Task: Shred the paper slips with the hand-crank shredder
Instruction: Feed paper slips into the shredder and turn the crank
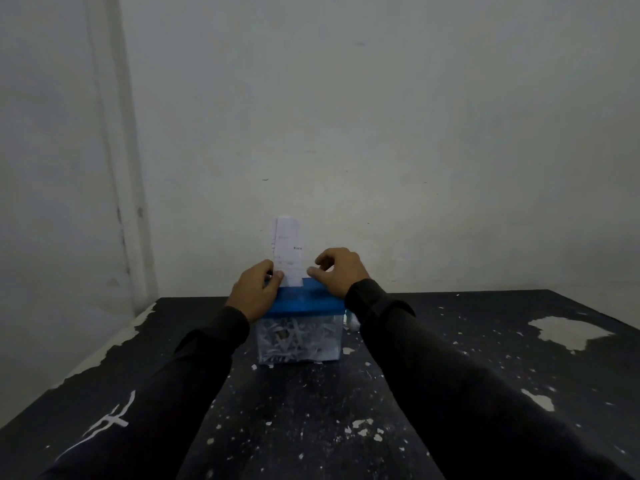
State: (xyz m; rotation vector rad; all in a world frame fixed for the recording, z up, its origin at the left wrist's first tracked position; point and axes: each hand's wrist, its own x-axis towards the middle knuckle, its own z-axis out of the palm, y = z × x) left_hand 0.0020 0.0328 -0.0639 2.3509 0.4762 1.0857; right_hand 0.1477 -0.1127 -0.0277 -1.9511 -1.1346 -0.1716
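A small hand-crank shredder with a blue lid and a clear bin full of white paper strips stands on the black table. A white printed paper slip stands upright in the slot on top. My left hand pinches the slip's lower left edge at the lid. My right hand hovers over the lid's right end, fingers curled, thumb and fingertips close to the slip's right edge; whether they touch it is unclear. The crank is hidden behind my right wrist.
The black table has a chipped, speckled top with pale bare patches at the right. A plain wall rises right behind the shredder. The table's left edge runs diagonally.
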